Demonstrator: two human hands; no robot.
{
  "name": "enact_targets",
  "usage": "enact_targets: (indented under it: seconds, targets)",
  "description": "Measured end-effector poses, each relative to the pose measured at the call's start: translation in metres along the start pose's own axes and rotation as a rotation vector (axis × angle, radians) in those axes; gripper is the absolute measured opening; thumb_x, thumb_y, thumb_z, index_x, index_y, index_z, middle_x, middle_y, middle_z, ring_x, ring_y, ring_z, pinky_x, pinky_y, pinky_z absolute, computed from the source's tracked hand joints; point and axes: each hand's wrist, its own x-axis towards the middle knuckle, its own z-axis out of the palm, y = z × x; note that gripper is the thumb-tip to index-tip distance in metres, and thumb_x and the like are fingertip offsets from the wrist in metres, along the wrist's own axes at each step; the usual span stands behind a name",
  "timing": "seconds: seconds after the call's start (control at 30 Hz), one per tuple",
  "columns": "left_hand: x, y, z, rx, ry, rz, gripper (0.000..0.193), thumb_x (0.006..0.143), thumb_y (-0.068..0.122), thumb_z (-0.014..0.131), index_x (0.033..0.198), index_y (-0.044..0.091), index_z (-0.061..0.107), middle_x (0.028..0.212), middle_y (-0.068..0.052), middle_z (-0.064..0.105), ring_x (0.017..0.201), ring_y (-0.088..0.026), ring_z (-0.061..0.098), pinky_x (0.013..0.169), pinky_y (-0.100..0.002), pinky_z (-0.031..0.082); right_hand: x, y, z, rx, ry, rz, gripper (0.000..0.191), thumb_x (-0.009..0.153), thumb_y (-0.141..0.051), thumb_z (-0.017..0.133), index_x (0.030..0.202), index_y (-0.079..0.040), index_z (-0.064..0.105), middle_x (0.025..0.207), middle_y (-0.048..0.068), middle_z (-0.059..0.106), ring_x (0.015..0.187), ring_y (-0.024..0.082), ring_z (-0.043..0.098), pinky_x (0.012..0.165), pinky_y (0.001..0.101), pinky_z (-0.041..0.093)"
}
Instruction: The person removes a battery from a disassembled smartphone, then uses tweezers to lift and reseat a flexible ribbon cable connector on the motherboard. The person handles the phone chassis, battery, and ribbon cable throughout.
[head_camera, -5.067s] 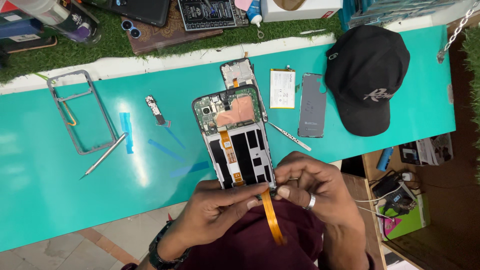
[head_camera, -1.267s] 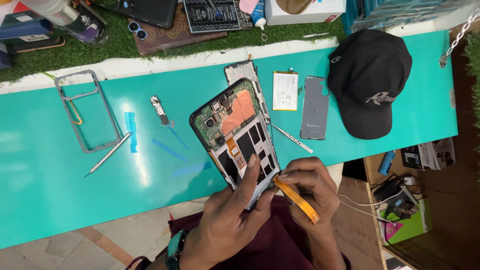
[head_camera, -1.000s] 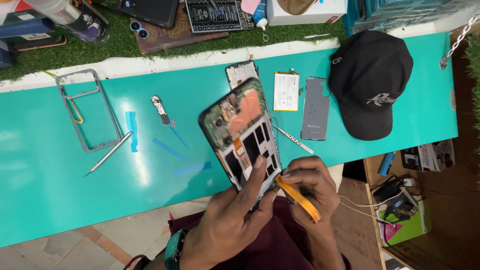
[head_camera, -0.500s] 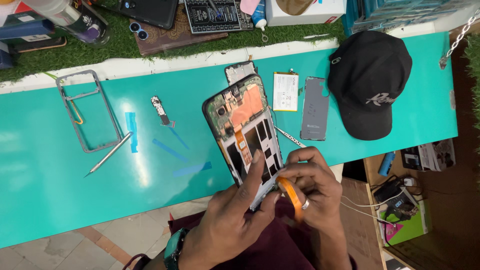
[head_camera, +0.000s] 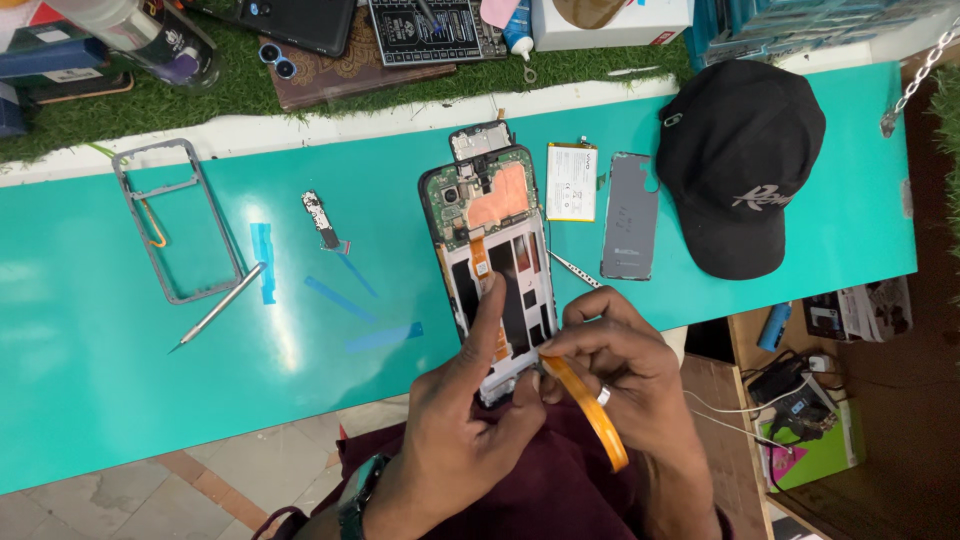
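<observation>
An opened phone (head_camera: 492, 250), back cover off, shows a green board, a copper patch and orange flex strips. It lies over the near edge of the teal table (head_camera: 120, 380). My left hand (head_camera: 462, 420) grips its lower end, with the index finger laid along the inside. My right hand (head_camera: 625, 375), with a ring on one finger, pinches a long orange flex strip (head_camera: 590, 410) at the phone's bottom edge. The strip trails down towards my lap.
On the table lie a white battery (head_camera: 571, 181), a grey back cover (head_camera: 630, 216), a black cap (head_camera: 738, 160), a small board part (head_camera: 321, 218), a metal tool (head_camera: 218, 304), blue tape strips (head_camera: 262, 275) and a grey phone frame (head_camera: 175, 220). Tweezers (head_camera: 572, 267) lie right of the phone.
The phone has been tipped from a raised tilt back down flatter onto the table edge. The orange strip has swung from pointing right to hanging down.
</observation>
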Motion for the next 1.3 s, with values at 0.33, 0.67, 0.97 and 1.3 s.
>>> enact_targets:
  seconds: [0.33, 0.67, 0.97, 1.3]
  targets:
    - [-0.005, -0.004, 0.004, 0.106, 0.041, 0.059, 0.080, 0.090, -0.005, 0.069, 0.160, -0.003, 0.030, 0.117, -0.020, 0.075, 0.099, -0.024, 0.081, 0.083, -0.032, 0.063, 0.000, 0.012, 0.005, 0.245, 0.178, 0.272, 0.052, 0.081, 0.005, 0.081, 0.127, 0.006, 0.055, 0.094, 0.009, 0.065, 0.074, 0.013, 0.069, 0.064, 0.0246, 0.057]
    - [-0.006, 0.000, -0.001, 0.150, -0.017, 0.115, 0.087, 0.085, -0.005, 0.067, 0.162, -0.002, 0.027, 0.112, -0.020, 0.071, 0.106, -0.031, 0.072, 0.094, -0.038, 0.057, 0.008, 0.010, 0.001, 0.337, 0.110, 0.313, 0.047, 0.084, 0.005, 0.077, 0.125, 0.004, 0.053, 0.090, 0.008, 0.069, 0.067, 0.009, 0.064, 0.056, 0.0204, 0.049]
    - [-0.003, 0.005, -0.004, 0.068, -0.022, 0.101, 0.083, 0.082, -0.010, 0.059, 0.158, -0.005, 0.026, 0.113, -0.024, 0.068, 0.096, -0.029, 0.072, 0.084, -0.035, 0.057, 0.006, 0.008, -0.002, 0.332, 0.123, 0.332, 0.049, 0.082, 0.003, 0.076, 0.126, 0.004, 0.053, 0.095, 0.009, 0.069, 0.071, 0.011, 0.070, 0.057, 0.0220, 0.054]
    - [-0.006, 0.004, -0.003, 0.140, -0.023, 0.095, 0.087, 0.083, -0.010, 0.062, 0.163, -0.002, 0.028, 0.103, -0.018, 0.068, 0.092, -0.026, 0.068, 0.085, -0.034, 0.057, 0.006, 0.011, -0.003, 0.284, 0.099, 0.306, 0.048, 0.083, 0.002, 0.077, 0.125, 0.004, 0.053, 0.092, 0.008, 0.067, 0.068, 0.009, 0.064, 0.055, 0.0208, 0.050]
